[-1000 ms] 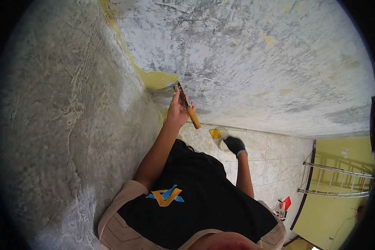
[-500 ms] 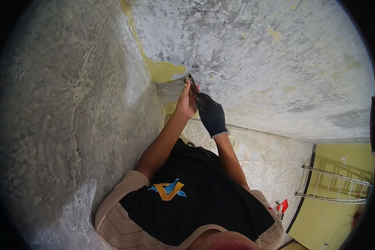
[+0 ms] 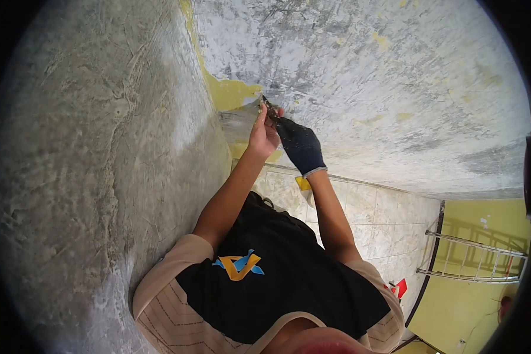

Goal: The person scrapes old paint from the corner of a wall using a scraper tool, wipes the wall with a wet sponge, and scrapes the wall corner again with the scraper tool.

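Observation:
A dark, paint-spotted scraper (image 3: 271, 111) points up and slightly left, its tip at the lower edge of a yellow paint patch (image 3: 233, 94) on the wall. My right hand (image 3: 300, 141), in a dark knitted glove, is closed round its handle end. Bare and flecked with bits, my left hand (image 3: 264, 135) has its fingers pressed along the scraper closer to the tip. Part of the tool is hidden behind the fingers. The wall (image 3: 360, 76) around it is scraped down to grey and white, with small yellow remnants.
A rough grey wall (image 3: 100, 147) rises close on my left and meets the scraped wall at a corner. Pale floor tiles (image 3: 360, 203) lie below. A yellow and white object (image 3: 304, 186) is partly behind my right wrist. A ladder (image 3: 478, 258) leans by the far yellow wall (image 3: 454, 307).
Both hands and the scraper have moved slightly up, and the right wrist has swung a little right. The yellow part of the object by my right wrist now shows.

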